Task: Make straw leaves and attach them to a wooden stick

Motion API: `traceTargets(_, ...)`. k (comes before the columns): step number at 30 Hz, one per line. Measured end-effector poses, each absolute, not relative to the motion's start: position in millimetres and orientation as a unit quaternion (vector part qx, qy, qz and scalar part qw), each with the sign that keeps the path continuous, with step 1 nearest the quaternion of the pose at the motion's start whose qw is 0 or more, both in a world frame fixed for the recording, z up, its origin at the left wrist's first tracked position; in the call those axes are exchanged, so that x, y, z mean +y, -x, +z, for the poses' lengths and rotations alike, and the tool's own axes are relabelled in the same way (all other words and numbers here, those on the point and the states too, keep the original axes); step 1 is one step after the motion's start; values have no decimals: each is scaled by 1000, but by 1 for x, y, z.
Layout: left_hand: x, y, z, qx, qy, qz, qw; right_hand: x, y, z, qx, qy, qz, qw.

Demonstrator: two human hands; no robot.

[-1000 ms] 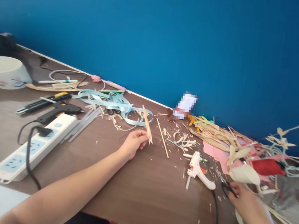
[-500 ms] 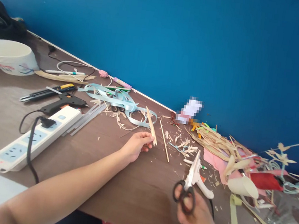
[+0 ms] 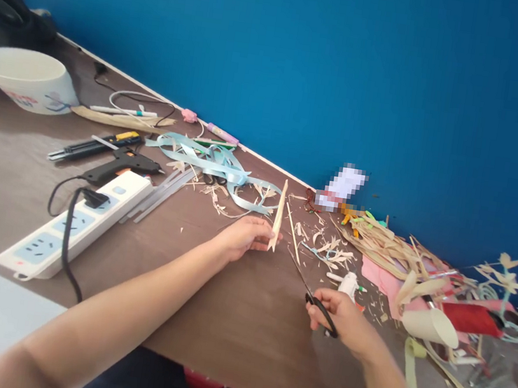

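My left hand [image 3: 249,237] pinches the lower part of a pale husk strip [image 3: 279,213], which stands nearly upright with a notched lower end. Black-handled scissors [image 3: 322,313] are in my right hand [image 3: 335,317], their blades pointing up and left toward the strip but apart from it. A thin pale stick [image 3: 292,232] lies on the table between the strip and a scatter of shavings [image 3: 328,250]. Behind my left hand is a tangle of light blue ribbon [image 3: 215,161].
On the left are a white power strip [image 3: 76,226], a black glue gun [image 3: 123,165], a utility knife [image 3: 95,145] and a white bucket [image 3: 28,81]. At right lie a white glue gun [image 3: 349,285], husk strips [image 3: 380,242], a paper cup [image 3: 431,325] and a red roll [image 3: 473,318].
My right hand has moved up with the scissors, whose blades have swung leftward toward the strip. The strip in my left hand has turned more upright. The view has shifted slightly.
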State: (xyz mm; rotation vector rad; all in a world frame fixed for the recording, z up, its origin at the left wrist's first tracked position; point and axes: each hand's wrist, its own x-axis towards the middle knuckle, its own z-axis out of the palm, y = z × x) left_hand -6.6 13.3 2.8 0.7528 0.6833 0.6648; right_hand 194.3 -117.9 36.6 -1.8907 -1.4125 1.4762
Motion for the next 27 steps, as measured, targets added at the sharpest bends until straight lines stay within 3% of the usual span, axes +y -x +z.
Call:
traceTargets(4, 11, 6, 0, 303, -413, 250, 822, -113, -205, 55, -529, 671, 513, 77)
traceTargets(9, 7, 5, -5, 297, -469, 205, 806, -100, -198, 60, -566, 652, 504, 20)
traceTargets(27, 5, 2, -5, 315, -455, 173, 815, -91, -197, 55, -548, 648, 528, 25)
